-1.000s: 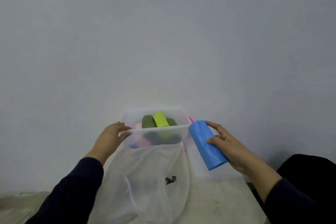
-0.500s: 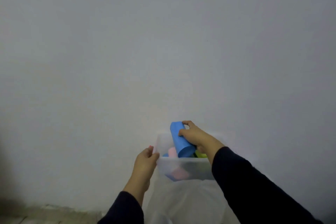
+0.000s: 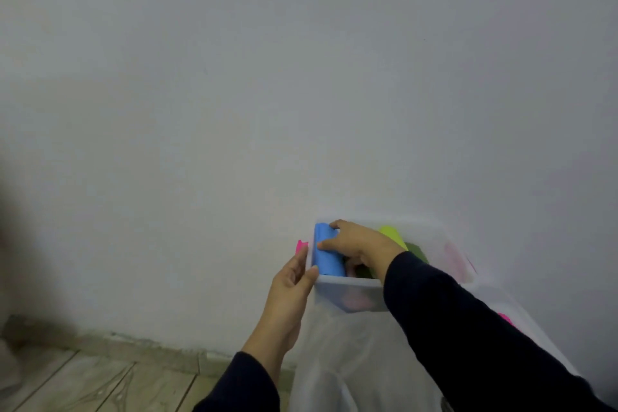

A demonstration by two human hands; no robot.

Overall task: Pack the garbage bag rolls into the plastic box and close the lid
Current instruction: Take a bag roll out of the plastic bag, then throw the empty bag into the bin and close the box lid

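1. Pale grey wall (image 3: 301, 77) fills nearly everything ahead, meeting worn wooden floorboards (image 3: 83, 378) low on the left; the work sits hard against that wall, so I judge there is no room to push anything further back.

2. Below the box hangs a clear plastic bag (image 3: 351, 361), limp and empty-looking from where I stand (likely what the rolls came out of, though that is a guess); it crowds the near side.

3. Translucent plastic box (image 3: 351, 286) stands open close to the wall, its near rim toward the person; a pale sheet with a pink clip on the right may be the lid, though I cannot tell for sure.

4. Left hand (image 3: 291, 281) pinches the box's near-left corner, thumb over the rim; a steadying hold, I judge, so the box does not skid.

5. Right hand (image 3: 354, 242) is wrapped over the blue roll (image 3: 326, 254), which lies along the left wall, inside the rim; the fingers sit on top, as if pressing it down into its slot.

6. Beyond the wrist lie a lime roll (image 3: 391, 234) and a dark green roll (image 3: 416, 252); open room inside looks scarce, so the remaining space appears to be on the right.
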